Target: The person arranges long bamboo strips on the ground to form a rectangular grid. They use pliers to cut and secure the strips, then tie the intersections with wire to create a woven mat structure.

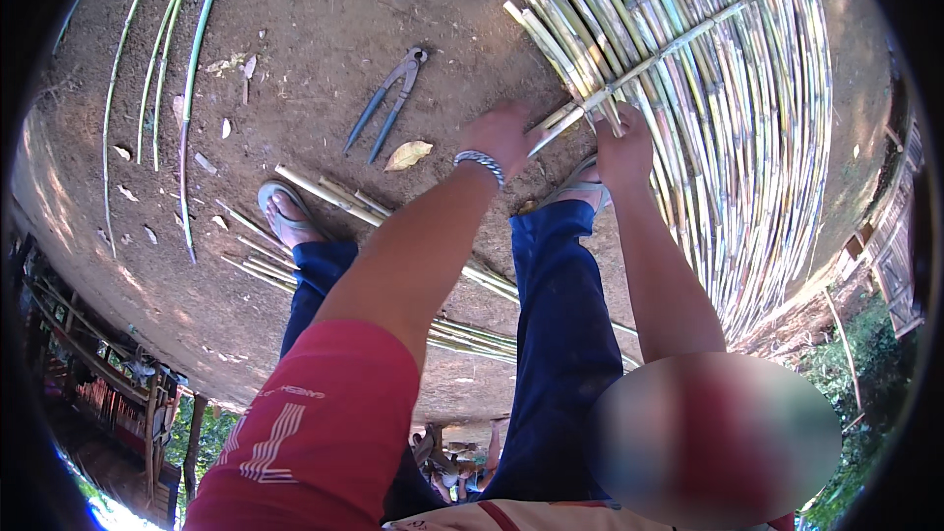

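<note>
A large panel of bamboo canes (728, 138) lies side by side on the ground at the right. A split bamboo crosspiece (678, 44) runs over the canes, and its near end juts out past the panel's left edge. My left hand (500, 138), with a braided bracelet at the wrist, is closed around that jutting end. Just right of it, my right hand (625, 146) has its fingers closed on a bamboo cane (612, 118) at the panel's edge, by the crosspiece. The fingertips of both hands are partly hidden.
Pincers (388, 103) with blue handles lie on the dirt beyond my left hand. Loose canes (462, 334) run on the ground behind and between my legs. Long thin green stems (197, 88) lie at the far left. A dry leaf (408, 155) is near the pincers.
</note>
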{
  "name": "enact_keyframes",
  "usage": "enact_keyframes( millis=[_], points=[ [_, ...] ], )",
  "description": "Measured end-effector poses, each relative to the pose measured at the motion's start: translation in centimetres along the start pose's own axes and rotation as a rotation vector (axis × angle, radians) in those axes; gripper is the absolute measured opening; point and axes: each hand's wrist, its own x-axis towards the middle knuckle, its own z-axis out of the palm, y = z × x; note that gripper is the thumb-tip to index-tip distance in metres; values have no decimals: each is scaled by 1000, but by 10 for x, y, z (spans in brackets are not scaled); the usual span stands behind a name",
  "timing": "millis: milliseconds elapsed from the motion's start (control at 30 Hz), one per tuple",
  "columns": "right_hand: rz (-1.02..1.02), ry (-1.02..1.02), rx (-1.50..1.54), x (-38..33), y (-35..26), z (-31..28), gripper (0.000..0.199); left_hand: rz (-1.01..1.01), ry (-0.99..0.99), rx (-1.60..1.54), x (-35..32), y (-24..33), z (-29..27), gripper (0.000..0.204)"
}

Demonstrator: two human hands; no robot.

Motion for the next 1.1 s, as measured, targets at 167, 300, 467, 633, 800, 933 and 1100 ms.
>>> enact_keyframes(
  millis=[167,300,467,633,800,933,1100],
  points=[
    [139,-243,140,-65,35,-29,37,-268,657,162,-6,-86,-72,49],
    [99,-315,153,-107,25,-9,36,-222,498,356,-4,-126,-95,51],
    [39,-387,188,-115,-18,9,39,-137,326,423,-9,-112,-96,51],
    [1,-471,266,-103,-43,30,38,-165,257,424,1,-107,-103,46],
    [-63,-556,218,-104,-63,27,39,-174,181,360,2,-110,-113,44],
    [-38,-613,180,-104,-60,28,37,-124,238,362,-2,-110,-106,45],
    [-1,-682,238,-110,-62,24,34,-208,184,387,1,-100,-108,51]
  ],
)
